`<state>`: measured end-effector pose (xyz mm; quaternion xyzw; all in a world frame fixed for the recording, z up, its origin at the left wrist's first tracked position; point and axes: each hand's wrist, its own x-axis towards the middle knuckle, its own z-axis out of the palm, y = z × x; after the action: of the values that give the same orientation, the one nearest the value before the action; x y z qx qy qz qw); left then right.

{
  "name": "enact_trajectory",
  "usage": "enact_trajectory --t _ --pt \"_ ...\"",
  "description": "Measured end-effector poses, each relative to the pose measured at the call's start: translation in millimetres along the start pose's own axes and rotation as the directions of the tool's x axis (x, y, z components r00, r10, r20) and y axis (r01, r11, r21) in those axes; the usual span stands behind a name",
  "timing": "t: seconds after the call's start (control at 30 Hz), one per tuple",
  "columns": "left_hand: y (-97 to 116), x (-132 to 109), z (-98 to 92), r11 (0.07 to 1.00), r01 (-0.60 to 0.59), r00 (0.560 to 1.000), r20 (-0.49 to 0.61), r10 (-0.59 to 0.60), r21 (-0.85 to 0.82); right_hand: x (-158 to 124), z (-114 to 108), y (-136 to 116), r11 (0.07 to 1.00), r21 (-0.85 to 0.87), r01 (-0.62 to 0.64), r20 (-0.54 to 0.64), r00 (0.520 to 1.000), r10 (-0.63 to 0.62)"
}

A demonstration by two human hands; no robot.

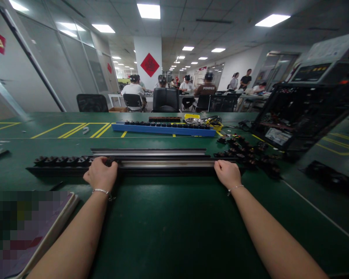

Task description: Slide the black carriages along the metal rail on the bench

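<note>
A long black channel with a silvery metal rail [165,164] inside lies across the green table in front of me. Several small black parts [61,161] sit in a row along its left portion. At the right end of that row, my left hand [101,172] is closed on a small black part, mostly covered by the fingers. My right hand [228,173] is closed around the channel near its right end, the fingertips hidden behind the edge. Just behind lies a second metal rail [148,152], which neither hand touches.
Loose black parts [244,151] are heaped at the right, before a large black open-sided machine [293,112]. A blue channel [163,130] filled with black parts lies farther back, near a yellow tray [192,116]. A blurred-out book [31,232] lies front left. People sit beyond.
</note>
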<state>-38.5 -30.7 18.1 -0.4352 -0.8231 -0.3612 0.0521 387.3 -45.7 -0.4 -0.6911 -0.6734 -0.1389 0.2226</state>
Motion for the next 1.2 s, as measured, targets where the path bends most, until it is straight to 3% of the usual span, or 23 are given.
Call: enact_trajectory --t 1.2 --pt "5.5 -6.1 6.2 0.999 -0.002 0.998 0.059 0.005 -0.048 0.5 -2.7 -1.7 1.000 -0.019 -0.008 0.018 1.000 0.008"
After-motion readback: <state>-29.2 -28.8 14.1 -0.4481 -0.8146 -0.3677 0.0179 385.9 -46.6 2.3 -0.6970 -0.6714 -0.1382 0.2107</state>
